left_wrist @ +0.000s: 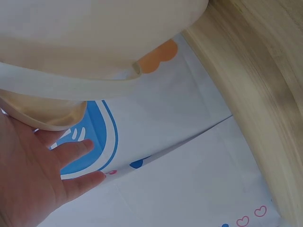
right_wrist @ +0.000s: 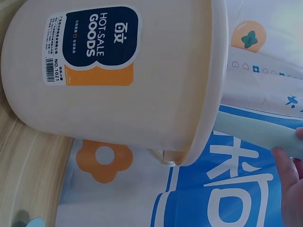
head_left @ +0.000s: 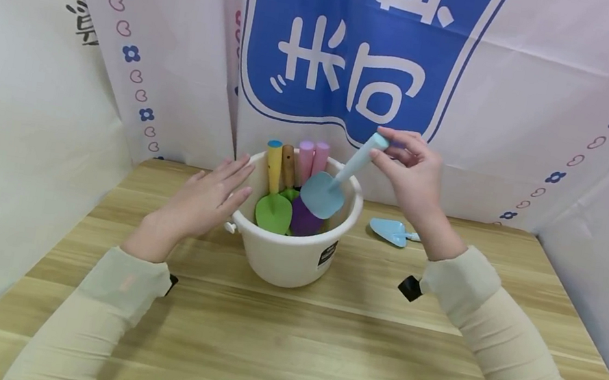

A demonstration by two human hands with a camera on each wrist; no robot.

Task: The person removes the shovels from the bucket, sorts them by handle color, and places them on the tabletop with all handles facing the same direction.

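One blue trowel (head_left: 323, 195) slants into the bucket (head_left: 283, 261), right hand (head_left: 417, 175) pinching it.

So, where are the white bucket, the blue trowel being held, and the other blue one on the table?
White bucket (head_left: 282, 258), head view: front outer wall.
Held blue trowel (head_left: 323, 195), head view: its blade.
Other blue trowel (head_left: 389, 231), head view: its blade.
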